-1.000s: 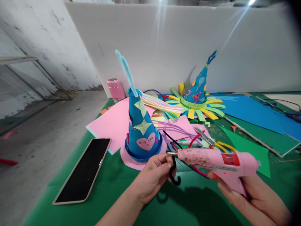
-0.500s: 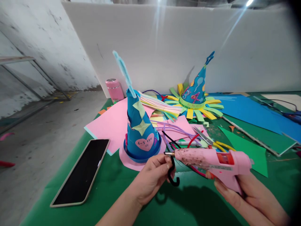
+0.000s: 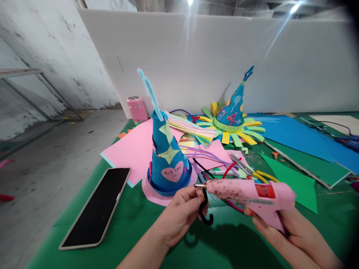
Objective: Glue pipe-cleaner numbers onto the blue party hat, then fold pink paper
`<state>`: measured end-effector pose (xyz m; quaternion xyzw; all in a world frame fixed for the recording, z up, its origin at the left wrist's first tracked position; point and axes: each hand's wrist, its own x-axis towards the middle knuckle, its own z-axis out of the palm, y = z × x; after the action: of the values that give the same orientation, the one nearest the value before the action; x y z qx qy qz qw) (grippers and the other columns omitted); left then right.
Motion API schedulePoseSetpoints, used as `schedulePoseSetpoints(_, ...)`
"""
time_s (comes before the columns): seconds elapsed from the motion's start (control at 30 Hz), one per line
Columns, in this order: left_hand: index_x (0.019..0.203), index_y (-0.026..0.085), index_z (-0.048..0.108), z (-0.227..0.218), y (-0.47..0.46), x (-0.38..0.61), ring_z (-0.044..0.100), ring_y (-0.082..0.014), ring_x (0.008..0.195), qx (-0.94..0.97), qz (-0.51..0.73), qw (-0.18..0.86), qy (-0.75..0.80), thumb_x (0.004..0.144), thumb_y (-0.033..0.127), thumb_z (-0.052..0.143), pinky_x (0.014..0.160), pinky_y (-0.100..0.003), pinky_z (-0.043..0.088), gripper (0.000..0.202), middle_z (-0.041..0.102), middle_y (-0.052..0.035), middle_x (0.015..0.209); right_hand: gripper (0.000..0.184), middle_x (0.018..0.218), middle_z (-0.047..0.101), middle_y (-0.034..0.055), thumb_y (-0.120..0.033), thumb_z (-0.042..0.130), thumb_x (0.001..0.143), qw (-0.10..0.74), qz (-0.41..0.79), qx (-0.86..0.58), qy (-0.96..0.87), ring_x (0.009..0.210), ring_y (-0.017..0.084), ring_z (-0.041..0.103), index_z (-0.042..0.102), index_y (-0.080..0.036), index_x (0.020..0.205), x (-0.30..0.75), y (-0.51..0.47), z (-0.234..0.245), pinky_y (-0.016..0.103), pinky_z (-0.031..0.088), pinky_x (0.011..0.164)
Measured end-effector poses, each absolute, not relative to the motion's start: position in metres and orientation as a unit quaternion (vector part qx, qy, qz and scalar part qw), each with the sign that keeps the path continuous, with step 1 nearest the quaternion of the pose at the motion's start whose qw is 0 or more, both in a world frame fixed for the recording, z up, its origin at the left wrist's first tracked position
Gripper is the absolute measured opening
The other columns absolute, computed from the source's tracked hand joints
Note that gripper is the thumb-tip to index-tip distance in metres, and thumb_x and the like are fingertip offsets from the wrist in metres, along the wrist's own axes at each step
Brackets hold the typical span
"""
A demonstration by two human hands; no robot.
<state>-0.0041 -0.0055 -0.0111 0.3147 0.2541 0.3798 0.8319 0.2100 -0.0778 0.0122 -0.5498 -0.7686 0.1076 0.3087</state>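
My left hand [image 3: 182, 213] pinches a black pipe cleaner [image 3: 204, 213] that is bent into a hook at its lower end. In my right hand [image 3: 283, 231] is a pink hot glue gun [image 3: 246, 192], gripped by its handle. The gun's metal nozzle lies at the top of the pipe cleaner, by my left fingertips; whether they touch I cannot tell. Just behind my left hand stands a blue paper cone hat [image 3: 168, 149] with pale green stars, a pink heart [image 3: 173, 172] with writing and a light blue fuzzy tip.
A phone [image 3: 97, 209] lies at the left on the green table [image 3: 134, 224]. Scissors [image 3: 246, 166], pipe cleaners and pink paper [image 3: 131, 149] lie behind the gun. Farther back are a second decorated cone hat [image 3: 231, 112], a pink bottle [image 3: 137, 109] and a white board [image 3: 179, 56].
The gun has shifted slightly left, so its nozzle reaches a little farther over my left fingertips. The whole view has tilted up a little. Both hands keep their hold.
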Motion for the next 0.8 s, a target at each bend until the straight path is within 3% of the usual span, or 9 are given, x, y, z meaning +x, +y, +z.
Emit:
schedulePoseSetpoints(0.4,0.062,0.013,0.053,-0.008,-0.005,-0.006,0.043,-0.0088,0.051,0.324,0.388,0.828,0.244,0.071,0.019,0.061,0.053,-0.021,0.03,0.013,0.049,0.0008,0.052,0.027,0.088,0.063,0.0014,-0.023,0.048,0.081,0.321,0.138,-0.544,-0.763,0.071,0.014,0.062,0.044,-0.025,0.108,0.213,-0.075,0.013,0.014,0.051,0.062)
schedulePoseSetpoints(0.67,0.061,0.013,0.051,-0.003,-0.003,-0.008,0.042,-0.0073,0.05,0.324,0.392,0.821,0.261,0.07,0.022,0.063,0.051,-0.019,0.03,0.017,0.05,0.0003,0.053,0.046,0.102,0.062,0.0049,-0.024,0.046,0.082,0.314,0.145,-0.555,-0.756,0.075,0.016,0.062,0.034,-0.024,0.126,0.208,-0.073,0.019,0.018,0.051,0.064)
schedulePoseSetpoints(0.8,0.063,0.013,0.051,-0.002,-0.003,-0.009,0.042,-0.0073,0.05,0.314,0.398,0.821,0.261,0.069,0.021,0.064,0.051,-0.019,0.029,0.017,0.05,0.0007,0.054,0.043,0.107,0.059,0.0061,-0.027,0.045,0.084,0.309,0.181,-0.572,-0.738,0.077,0.015,0.062,0.034,-0.024,0.125,0.206,-0.075,0.022,0.018,0.051,0.066)
